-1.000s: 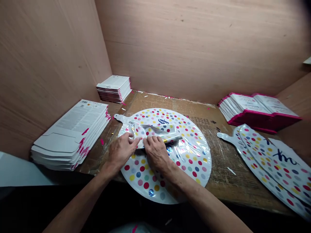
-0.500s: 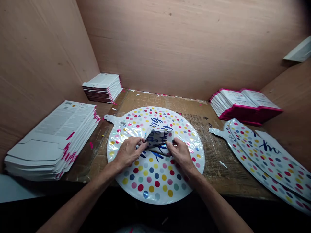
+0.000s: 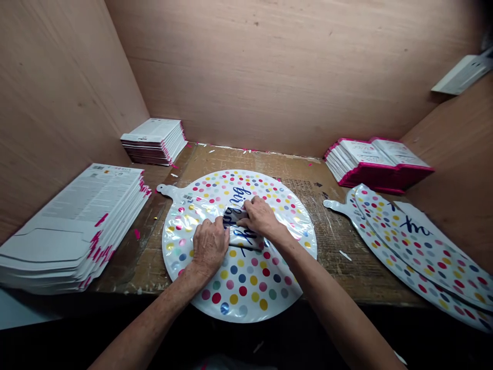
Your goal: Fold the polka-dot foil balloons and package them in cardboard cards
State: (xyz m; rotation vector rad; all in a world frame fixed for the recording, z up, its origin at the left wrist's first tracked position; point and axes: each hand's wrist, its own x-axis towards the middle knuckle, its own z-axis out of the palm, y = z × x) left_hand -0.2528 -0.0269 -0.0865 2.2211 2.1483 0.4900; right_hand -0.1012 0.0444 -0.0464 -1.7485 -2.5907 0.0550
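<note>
A flat round foil balloon, white with coloured dots and blue lettering, lies in front of me with its tail to the left. On its middle is a small folded packet of the same lettered foil, partly covered by my fingers. My left hand grips the packet's left edge, fingers curled. With bent, pinched fingers, my right hand holds its upper edge. The fingertips of both hands are partly hidden.
Stacks of white printed card sleeves stand at the left, with a smaller stack behind. Pink-edged packs sit at the back right. More dotted foil balloons overlap at the right. Wooden panels enclose the cardboard-covered table.
My right hand has moved up and left, from the packet's right end to its upper edge. My left hand has turned and lies closer over the left edge. The view has shifted slightly.
</note>
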